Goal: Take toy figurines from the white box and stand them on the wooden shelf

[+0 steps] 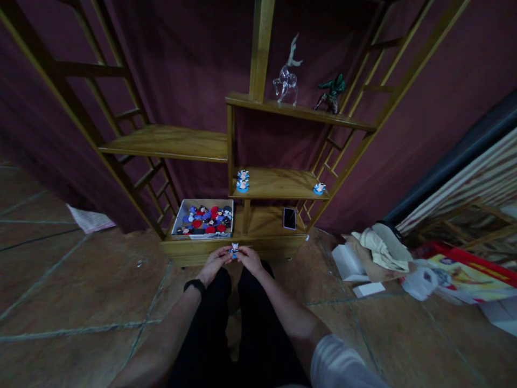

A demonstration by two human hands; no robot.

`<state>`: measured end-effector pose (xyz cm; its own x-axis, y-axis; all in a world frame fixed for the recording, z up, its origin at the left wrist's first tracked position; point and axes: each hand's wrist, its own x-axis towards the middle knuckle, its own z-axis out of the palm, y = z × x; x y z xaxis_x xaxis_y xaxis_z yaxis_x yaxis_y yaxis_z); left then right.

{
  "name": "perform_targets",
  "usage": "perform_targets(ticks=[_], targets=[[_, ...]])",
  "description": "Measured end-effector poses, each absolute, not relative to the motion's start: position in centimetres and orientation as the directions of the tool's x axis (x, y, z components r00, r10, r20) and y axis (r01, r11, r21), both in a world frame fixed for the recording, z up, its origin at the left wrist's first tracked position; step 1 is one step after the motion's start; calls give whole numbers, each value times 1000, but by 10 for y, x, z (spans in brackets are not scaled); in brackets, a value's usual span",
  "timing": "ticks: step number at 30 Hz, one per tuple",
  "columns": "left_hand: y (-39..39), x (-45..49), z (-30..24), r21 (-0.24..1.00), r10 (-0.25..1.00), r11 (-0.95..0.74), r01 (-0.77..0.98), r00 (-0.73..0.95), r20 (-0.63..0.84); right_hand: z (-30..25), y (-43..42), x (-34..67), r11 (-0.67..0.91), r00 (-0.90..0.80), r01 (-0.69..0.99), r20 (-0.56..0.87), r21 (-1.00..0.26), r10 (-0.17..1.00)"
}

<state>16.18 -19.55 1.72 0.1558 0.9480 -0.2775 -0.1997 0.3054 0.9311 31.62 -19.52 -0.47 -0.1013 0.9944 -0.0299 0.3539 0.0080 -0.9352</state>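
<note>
A small figurine (234, 249) with a pale head and blue base is held upright between my two hands, in front of the lowest shelf. My left hand (215, 263) pinches it from the left, and my right hand (249, 259) grips its other side. Just beyond them, an open box (175, 231) full of small figurines with red, purple and black parts rests on the bottom shelf (266, 234). On the middle shelf (278, 183), two blue-based figurines (243, 184) stand at the left end and one more figurine (319, 188) at the right end.
A phone (290, 218) lies on the bottom shelf. Higher up stand a clear glass deer (286, 81) and a dark green figure (333, 92). White boxes (349, 263), cloth (382, 249) and a plastic bag (420, 281) lie on the floor at right.
</note>
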Motion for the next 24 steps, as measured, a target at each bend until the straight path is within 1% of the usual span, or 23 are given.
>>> perform_targets(ticks=[4, 9, 14, 19, 24], targets=[[-196, 160, 19, 936, 942, 308, -170, 194, -275, -5, -194, 318, 5, -104, 357, -35, -934, 994], [-196, 160, 19, 952, 946, 262, -160, 237, -220, -8, -190, 318, -19, -102, 317, -54, -948, 993], [-195, 162, 14, 958, 955, 245, -146, 205, -213, -7, -189, 315, -37, -95, 266, -65, -963, 993], [-195, 164, 12, 958, 958, 258, -126, 165, -236, -5, -191, 314, -62, -64, 211, -77, -976, 995], [-196, 166, 11, 958, 959, 253, -134, 164, -230, -10, -192, 314, -68, -47, 200, -79, -977, 996]])
